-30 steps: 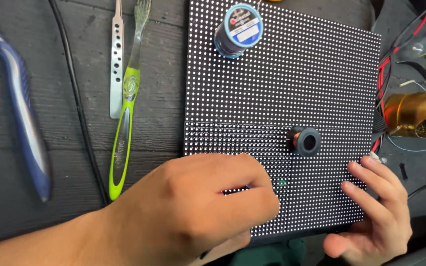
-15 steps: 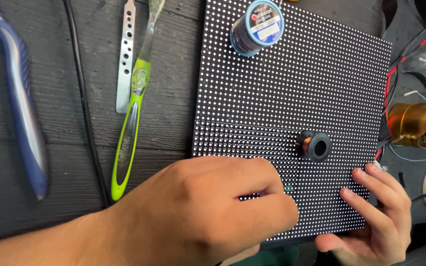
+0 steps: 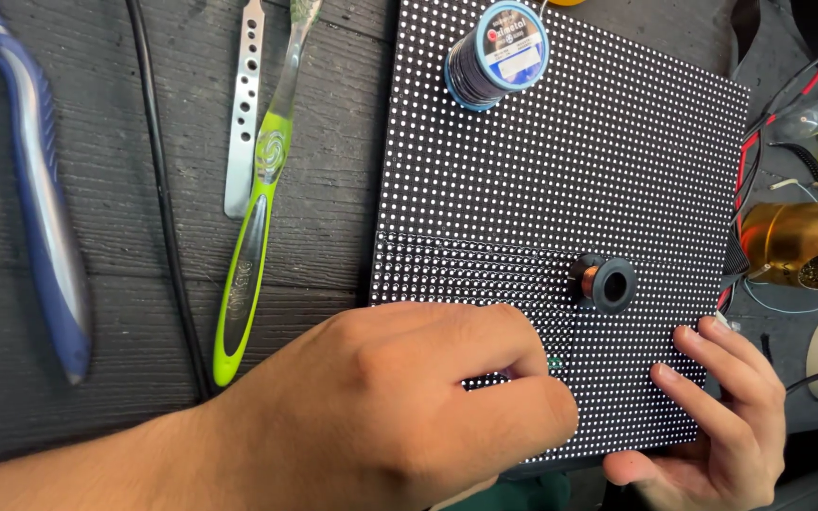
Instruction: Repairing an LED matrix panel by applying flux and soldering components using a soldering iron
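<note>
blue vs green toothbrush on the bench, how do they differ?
The blue toothbrush is thicker and darker; the green toothbrush is slimmer, lime with a clear neck. The blue toothbrush lies apart at far left; the green toothbrush lies right beside the metal tweezers. Both lie flat on the dark wooden table, untouched by either hand.

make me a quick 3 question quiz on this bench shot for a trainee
1. True or false: the left hand rests on the dotted LED panel.
2. Which tool lies beside the metal tweezers? A) green toothbrush B) scissors C) hammer
3. How many spools sit on the panel?

Key:
1. True; its fingers press the lower part, while the right hand grips the lower right corner.
2. A, the green toothbrush.
3. Two: a blue-labelled wire spool and a small copper-wound black spool.
</note>
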